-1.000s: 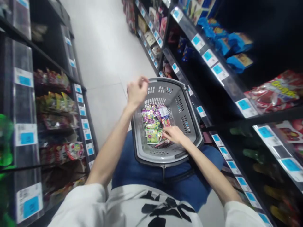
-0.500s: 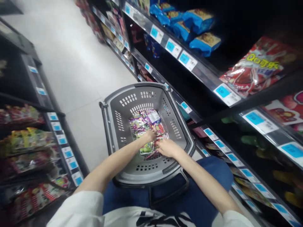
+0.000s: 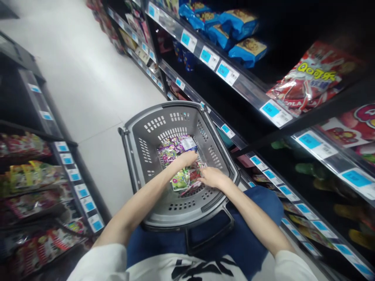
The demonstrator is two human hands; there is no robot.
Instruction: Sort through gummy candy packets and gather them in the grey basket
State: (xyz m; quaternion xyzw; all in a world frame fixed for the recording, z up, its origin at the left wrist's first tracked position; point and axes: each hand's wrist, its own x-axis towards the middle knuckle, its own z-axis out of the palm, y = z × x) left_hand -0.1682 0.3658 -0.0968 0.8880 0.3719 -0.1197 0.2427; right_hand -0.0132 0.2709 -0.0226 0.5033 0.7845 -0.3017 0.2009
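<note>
Here, a grey slotted plastic shopping basket (image 3: 146, 156) rests on the person's blue-trousered lap, its perforated walls curving up to a smooth rolled rim. On its floor lies a heap of glossy, crinkled foil snack packets (image 3: 175, 150) in purple, green and red. The left hand (image 3: 187, 158) lies on the heap, fingers curled down among the packets; whether they grip one cannot be told. The right hand (image 3: 212, 177) sits just beside it, fingertips pinching the edge of a red packet (image 3: 195, 174). To the right, dark shelves carry puffy blue bags (image 3: 234, 27) and flat paper price tags (image 3: 275, 112).
</note>
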